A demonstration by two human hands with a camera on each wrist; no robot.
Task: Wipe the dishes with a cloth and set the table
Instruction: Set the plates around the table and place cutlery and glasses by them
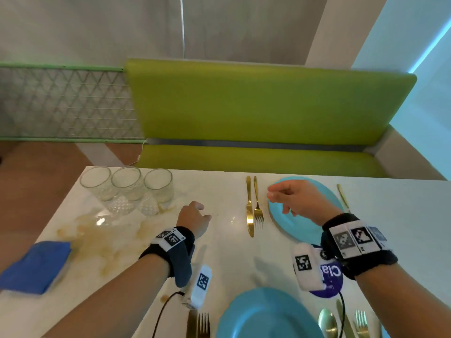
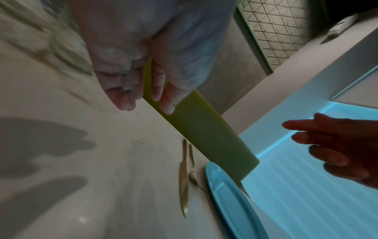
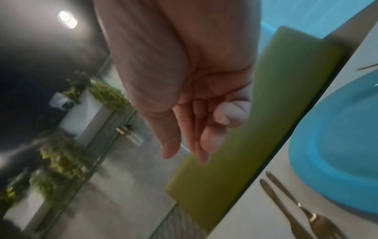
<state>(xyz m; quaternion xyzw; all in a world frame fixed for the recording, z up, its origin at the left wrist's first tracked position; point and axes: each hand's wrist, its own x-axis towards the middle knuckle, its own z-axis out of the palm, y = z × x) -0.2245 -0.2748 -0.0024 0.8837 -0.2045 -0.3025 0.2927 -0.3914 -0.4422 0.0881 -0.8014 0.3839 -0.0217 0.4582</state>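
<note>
A far blue plate lies on the white table, with a gold knife and a gold fork to its left. A near blue plate sits at the front edge with a fork on its left and a spoon on its right. Three clear glasses stand at the far left. A folded blue cloth lies at the left edge. My left hand hovers empty beside the glasses, fingers relaxed. My right hand hovers over the far plate, fingers loose, holding nothing.
A green bench runs along the table's far side. Brownish stains mark the tabletop between the cloth and the glasses. Another piece of gold cutlery lies right of the far plate. A purple round item lies under my right wrist.
</note>
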